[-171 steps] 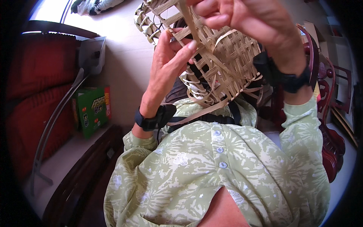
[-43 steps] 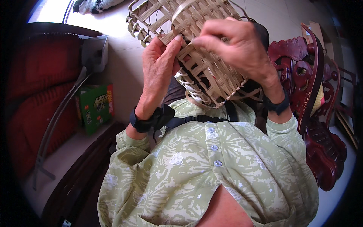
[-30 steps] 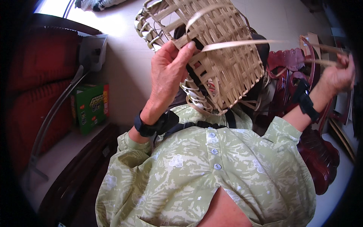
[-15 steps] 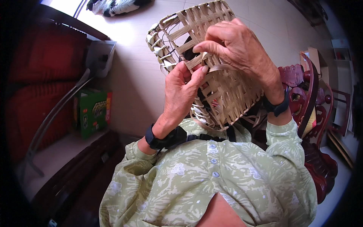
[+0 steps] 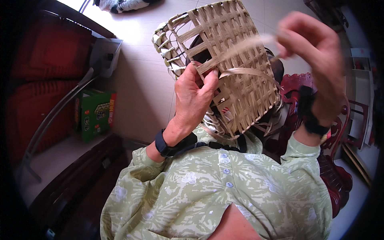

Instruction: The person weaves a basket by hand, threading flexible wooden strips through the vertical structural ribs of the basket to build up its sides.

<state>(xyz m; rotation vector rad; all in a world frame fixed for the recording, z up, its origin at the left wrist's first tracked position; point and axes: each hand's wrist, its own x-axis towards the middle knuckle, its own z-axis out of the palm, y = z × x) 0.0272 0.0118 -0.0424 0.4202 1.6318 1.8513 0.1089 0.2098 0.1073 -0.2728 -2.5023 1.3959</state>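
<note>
A tan woven basket [image 5: 245, 93], made of flat plaited strips, tilts in front of my body. Its left side has a rim wound with pale and dark wrapping, and gaps show in the weave there. My left hand [image 5: 191, 93] is closed on the basket's left edge, thumb and fingers pinching the weave near a gap. From that spot a flat strip [image 5: 236, 50] runs up to the right, blurred at its far end, into the pinched fingers of my right hand [image 5: 312, 48], itself smeared by motion. Another loose strip [image 5: 252, 72] arches across the weave.
Carved dark-red wooden furniture [image 5: 298, 86] stands close at the right. To the left are red cushions [image 5: 48, 100], a grey bin [image 5: 106, 58], a curved metal bar [image 5: 60, 116] and a green box [image 5: 96, 114]. A black-and-white animal [image 5: 124, 5] lies on the tiled floor at the top.
My right hand has swung up and right, away from the weave, drawing the strip out taut. My left hand stays pinched at the same edge.
</note>
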